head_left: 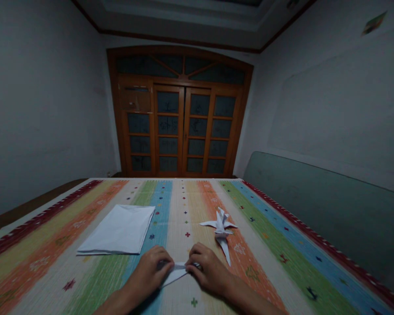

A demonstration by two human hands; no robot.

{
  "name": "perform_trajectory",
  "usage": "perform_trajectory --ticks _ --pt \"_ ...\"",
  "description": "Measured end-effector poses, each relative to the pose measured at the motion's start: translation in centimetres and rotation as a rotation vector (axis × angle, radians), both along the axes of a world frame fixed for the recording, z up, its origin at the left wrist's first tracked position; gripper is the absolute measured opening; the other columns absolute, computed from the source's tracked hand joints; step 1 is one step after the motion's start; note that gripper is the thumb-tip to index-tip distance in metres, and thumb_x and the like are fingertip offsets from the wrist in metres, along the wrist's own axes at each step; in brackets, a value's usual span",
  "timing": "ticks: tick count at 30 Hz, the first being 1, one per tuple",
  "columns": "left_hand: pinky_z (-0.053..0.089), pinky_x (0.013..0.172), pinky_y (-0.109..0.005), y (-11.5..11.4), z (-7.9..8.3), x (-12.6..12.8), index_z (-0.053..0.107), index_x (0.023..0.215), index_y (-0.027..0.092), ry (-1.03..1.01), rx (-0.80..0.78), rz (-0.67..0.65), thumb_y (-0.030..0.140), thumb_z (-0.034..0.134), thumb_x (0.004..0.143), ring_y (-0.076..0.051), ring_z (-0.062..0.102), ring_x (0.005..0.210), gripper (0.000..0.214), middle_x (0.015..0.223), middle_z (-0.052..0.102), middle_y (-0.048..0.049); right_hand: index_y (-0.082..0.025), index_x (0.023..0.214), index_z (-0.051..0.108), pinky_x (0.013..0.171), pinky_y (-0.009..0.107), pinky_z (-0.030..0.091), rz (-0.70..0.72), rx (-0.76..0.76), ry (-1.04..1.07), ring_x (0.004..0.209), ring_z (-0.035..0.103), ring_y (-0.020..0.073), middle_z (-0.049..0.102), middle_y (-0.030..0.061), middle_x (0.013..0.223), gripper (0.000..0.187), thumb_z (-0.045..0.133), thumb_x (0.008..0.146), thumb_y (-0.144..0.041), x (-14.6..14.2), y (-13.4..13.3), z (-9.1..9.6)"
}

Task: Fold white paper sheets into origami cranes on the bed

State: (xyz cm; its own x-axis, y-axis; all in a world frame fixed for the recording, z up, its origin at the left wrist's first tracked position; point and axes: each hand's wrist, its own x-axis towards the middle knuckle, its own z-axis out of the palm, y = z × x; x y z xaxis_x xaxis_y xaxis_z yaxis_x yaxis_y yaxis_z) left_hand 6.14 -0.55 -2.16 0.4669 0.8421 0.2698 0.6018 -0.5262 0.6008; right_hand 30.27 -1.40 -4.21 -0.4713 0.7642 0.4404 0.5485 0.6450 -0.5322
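1. The paper (176,274) is pinched by the left hand (153,267) and right hand (210,271), toward the tabletop's (177,210) near edge.
2. Its edges are best aligned before any crease is pressed.
3. Even pressure is advised.

No text, label, brand, number or sign can be read.

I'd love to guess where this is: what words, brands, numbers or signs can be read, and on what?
No text can be read.
Door panes: faint marks, too dim to make out.
Small patch on right wall: too blurred.
Tablecloth: only patterns visible.
Held paper, paper stack, folded figure: no visible print.
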Motion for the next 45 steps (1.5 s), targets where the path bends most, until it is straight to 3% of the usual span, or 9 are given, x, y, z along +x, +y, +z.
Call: perform_trajectory --ticks 5,11,15,18,21,25,32,38,45 --pt "0.049 0.077 -0.033 0.1 0.2 0.2 0.077 0.081 0.017 0.003 -0.042 0.034 0.023 0.062 0.086 -0.024 0.066 0.081 0.016 0.085 0.071 -0.0067 -0.017 0.081 0.077 0.079 0.029 0.048 -0.089 -0.098 0.026 0.089 0.066 0.0207 0.07 0.0051 0.089 0.013 0.078 0.079 -0.004 -0.2 0.4 0.0" --pt "0.047 0.086 -0.037 -0.4 0.4 0.2 0.073 0.083 0.018 0.044 -0.07 0.043 0.03 0.062 0.089 -0.027 0.064 0.094 0.017 0.095 0.068 -0.0082 -0.017 0.079 0.074 0.08 0.029 0.046 -0.168 -0.142 0.022 0.089 0.063 0.0209 0.068 0.0042 0.089 0.013 0.078 0.079 -0.005 -0.4 0.3 0.3" --pt "0.046 0.089 -0.037 -0.1 0.1 0.0 0.07 0.091 0.019 0.057 -0.097 0.036 0.022 0.062 0.085 -0.026 0.064 0.095 0.011 0.097 0.069 -0.0065 -0.017 0.078 0.072 0.082 0.03 0.044 -0.221 -0.166 0.023 0.093 0.062 0.0224 0.069 0.0047 0.089 0.012 0.078 0.078 -0.007 -0.6 0.5 0.0" --pt "0.046 0.09 -0.036 0.1 -0.1 -0.1 0.069 0.103 0.021 0.048 -0.098 0.025 0.016 0.064 0.08 -0.026 0.063 0.097 0.024 0.099 0.07 -0.0051 -0.017 0.082 0.073 0.079 0.029 0.044 -0.234 -0.177 0.03 0.087 0.062 0.0212 0.069 0.0034 0.088 0.015 0.079 0.076 -0.006 -0.5 0.7 -0.1" --pt "0.047 0.089 -0.037 -0.2 0.0 0.0 0.07 0.105 0.023 0.045 -0.076 0.021 0.014 0.061 0.082 -0.026 0.063 0.096 0.026 0.099 0.069 -0.0049 -0.019 0.091 0.075 0.081 0.03 0.045 -0.225 -0.176 0.031 0.088 0.062 0.0216 0.069 0.003 0.09 0.021 0.079 0.075 -0.006 -0.4 0.7 -0.1" --pt "0.046 0.089 -0.037 -0.9 0.4 0.3 0.069 0.105 0.022 0.071 -0.071 0.025 0.013 0.059 0.083 -0.025 0.064 0.095 0.026 0.101 0.07 -0.0052 -0.021 0.089 0.08 0.083 0.032 0.046 -0.18 -0.166 0.032 0.093 0.064 0.0234 0.069 0.0044 0.091 0.018 0.078 0.078 -0.007 -0.3 0.5 0.0" --pt "0.044 0.082 -0.034 -1.3 0.8 0.4 0.064 0.087 0.02 0.143 -0.062 0.043 0.017 0.066 0.084 -0.025 0.064 0.09 0.005 0.092 0.071 -0.0046 -0.019 0.083 0.075 0.078 0.03 0.046 -0.11 -0.115 0.073 0.087 0.063 0.0215 0.069 0.0036 0.087 0.017 0.074 0.077 -0.003 -0.4 0.3 0.0" --pt "0.044 0.077 -0.032 -1.1 0.5 0.2 0.064 0.085 0.02 0.074 0.04 0.035 0.014 0.066 0.087 -0.024 0.064 0.085 0.007 0.089 0.07 -0.0045 -0.02 0.102 0.075 0.081 0.032 0.048 -0.012 -0.046 0.034 0.092 0.065 0.023 0.072 0.0068 0.097 0.02 0.073 0.085 -0.011 -0.3 -0.4 0.3" --pt "0.046 0.077 -0.032 -1.5 0.1 0.0 0.066 0.094 0.022 0.109 0.167 -0.042 0.013 0.06 0.093 -0.025 0.066 0.087 0.01 0.092 0.073 -0.006 -0.019 0.091 0.074 0.078 0.032 0.05 -0.039 0.044 0.037 0.087 0.068 0.0234 0.074 0.0074 0.089 0.012 0.069 0.087 -0.009 -0.3 -0.4 -0.1"
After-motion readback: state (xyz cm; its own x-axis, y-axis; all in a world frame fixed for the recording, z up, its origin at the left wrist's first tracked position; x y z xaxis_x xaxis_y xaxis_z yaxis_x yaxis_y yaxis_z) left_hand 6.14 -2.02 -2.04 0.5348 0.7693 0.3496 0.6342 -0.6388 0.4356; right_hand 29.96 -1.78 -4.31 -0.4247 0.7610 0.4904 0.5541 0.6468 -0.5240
